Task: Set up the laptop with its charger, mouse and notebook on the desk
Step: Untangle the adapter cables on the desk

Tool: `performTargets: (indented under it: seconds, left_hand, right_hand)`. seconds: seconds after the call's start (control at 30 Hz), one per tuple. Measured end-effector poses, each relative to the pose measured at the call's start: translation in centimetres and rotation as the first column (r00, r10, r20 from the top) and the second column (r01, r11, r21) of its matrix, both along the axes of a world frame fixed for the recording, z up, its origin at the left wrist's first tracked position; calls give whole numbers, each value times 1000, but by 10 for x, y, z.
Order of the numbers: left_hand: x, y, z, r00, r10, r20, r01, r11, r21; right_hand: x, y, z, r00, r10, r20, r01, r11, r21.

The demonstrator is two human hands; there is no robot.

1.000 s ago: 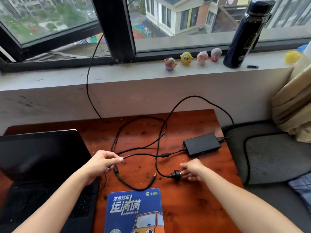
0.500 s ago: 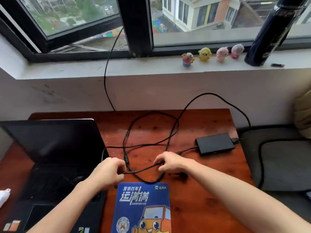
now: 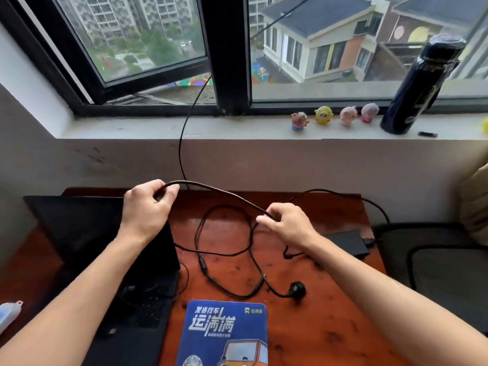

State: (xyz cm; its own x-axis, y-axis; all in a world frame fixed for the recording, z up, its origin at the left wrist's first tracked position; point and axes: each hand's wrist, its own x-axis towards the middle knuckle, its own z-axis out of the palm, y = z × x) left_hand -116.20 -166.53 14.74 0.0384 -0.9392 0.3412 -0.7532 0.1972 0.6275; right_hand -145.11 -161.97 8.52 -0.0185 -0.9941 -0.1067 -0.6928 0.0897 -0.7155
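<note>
While my left hand (image 3: 148, 210) grips one end of a raised stretch of cable (image 3: 216, 192), my right hand (image 3: 287, 224) pinches the other above the desk (image 3: 330, 326). The rest coils between laptop (image 3: 87, 233) and charger (image 3: 348, 244); the plug (image 3: 298, 288) lies near the mousepad (image 3: 224, 336).

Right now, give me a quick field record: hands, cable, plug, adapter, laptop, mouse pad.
left hand: raised, gripping charger cable
right hand: pinching the same cable
charger cable: one stretch lifted between hands, rest looped on desk
wall plug: loose on desk, beside mouse pad
adapter brick: on desk, right edge
laptop: open, left
mouse pad: front centre
</note>
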Motion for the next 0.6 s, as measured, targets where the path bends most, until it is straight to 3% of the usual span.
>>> performTargets:
  seconds: [0.1,0.17,0.27,0.37,0.43,0.5,0.57,0.6]
  left_hand:
    - [-13,0,16,995,-40,86,47,995,-83]
    - [-7,-6,19,999,-30,31,31,999,-30]
    - [15,-11,13,969,-83,-231,140,960,242]
    - [40,-2,-1,898,-134,-420,330,836,439]
    - [46,1,-3,829,-103,-550,388,814,432]
    - [57,-6,13,769,-122,-628,432,822,370]
    - [68,-17,34,737,-177,-653,487,808,330]
    - [67,-22,43,734,-210,-646,510,798,320]
  right_hand:
    - [43,-2,42,879,193,437,-136,978,-159]
    - [48,-7,65,789,184,586,-75,976,-204]
    - [24,-18,80,683,-7,731,169,974,-149]
    - [-10,-21,72,524,-308,794,512,859,-5]
    - [-35,-19,56,500,-487,716,652,756,59]
    - [-40,-14,39,633,-584,509,659,751,43]
    - [-24,-3,28,807,-585,74,583,811,50]
    - [-11,3,27,837,-531,-131,542,838,65]
